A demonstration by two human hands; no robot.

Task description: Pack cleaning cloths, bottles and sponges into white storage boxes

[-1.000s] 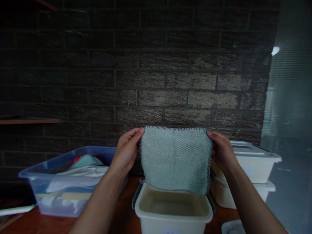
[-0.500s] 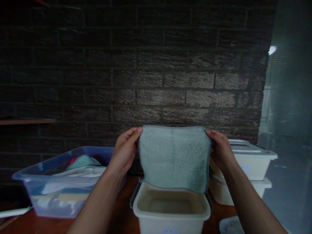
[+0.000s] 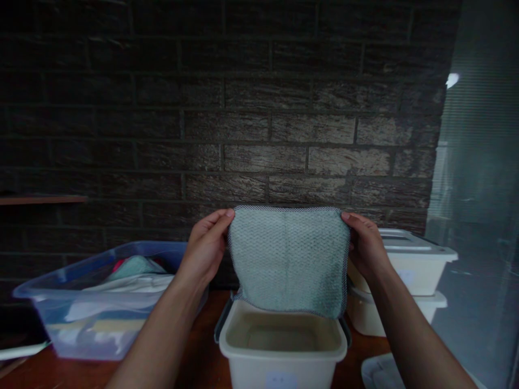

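Observation:
A pale green textured cleaning cloth (image 3: pixel 287 259) with a dark-edged border hangs spread out between my two hands. My left hand (image 3: pixel 208 240) pinches its upper left corner, thumb toward me. At the upper right corner, my right hand (image 3: pixel 365 240) pinches it the same way. The cloth's lower edge hangs over the far rim of an open cream plastic box (image 3: pixel 284 355), whose inner floor shows bare. Dark handles stand at the box's two sides, and a small label is on its front.
To the left is a clear bluish tub (image 3: pixel 89 340) with folded cloths inside. Two stacked, lidded cream boxes (image 3: pixel 421 273) stand at right, and a pale lid (image 3: pixel 381 373) lies in front of them. Behind the brown table (image 3: pixel 203 362) rises a dark brick wall (image 3: pixel 243 124).
The cloth stays stretched between both hands, nearly still. The whole view has shifted slightly, so everything sits a little further left and up in the picture.

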